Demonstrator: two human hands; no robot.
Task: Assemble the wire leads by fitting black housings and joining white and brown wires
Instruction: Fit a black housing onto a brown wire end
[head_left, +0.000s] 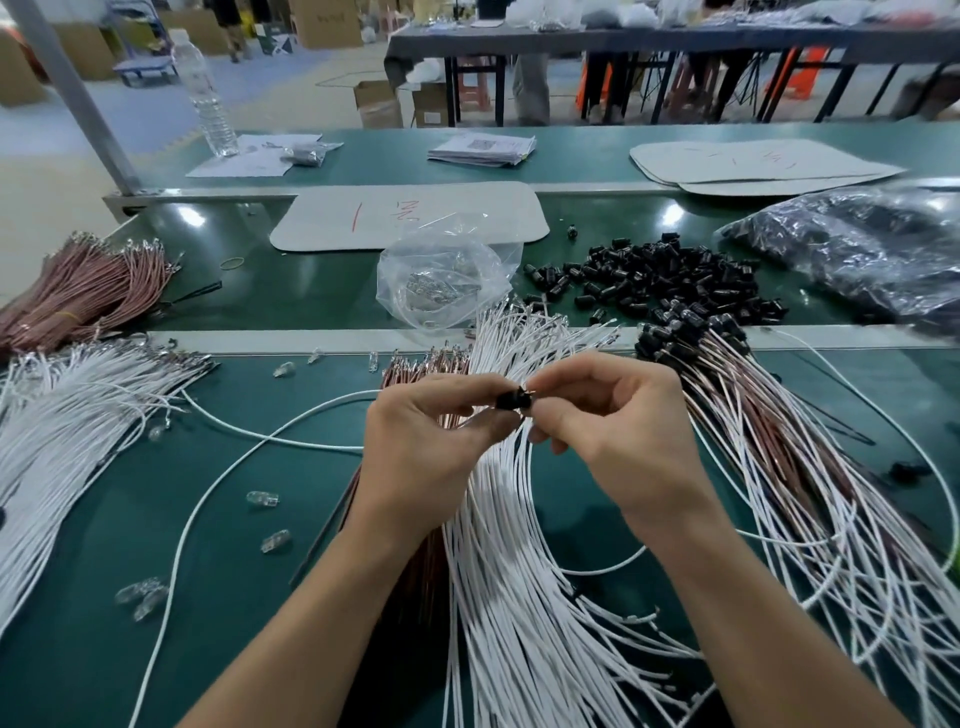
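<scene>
Centrally, left hand (426, 436) pinches a black housing (511, 401); right hand (618, 431), at 3 o'clock of it, pinches a wire terminal (531, 385). Housing-fitting step, apparently; next, seat terminal squarely.

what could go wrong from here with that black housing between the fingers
The black housing is pinched only by fingertips of the left hand and right hand; it might slip into the white wires underneath. Clear bulbs lie loose near the left forearm; a sweep could knock them away.
</scene>
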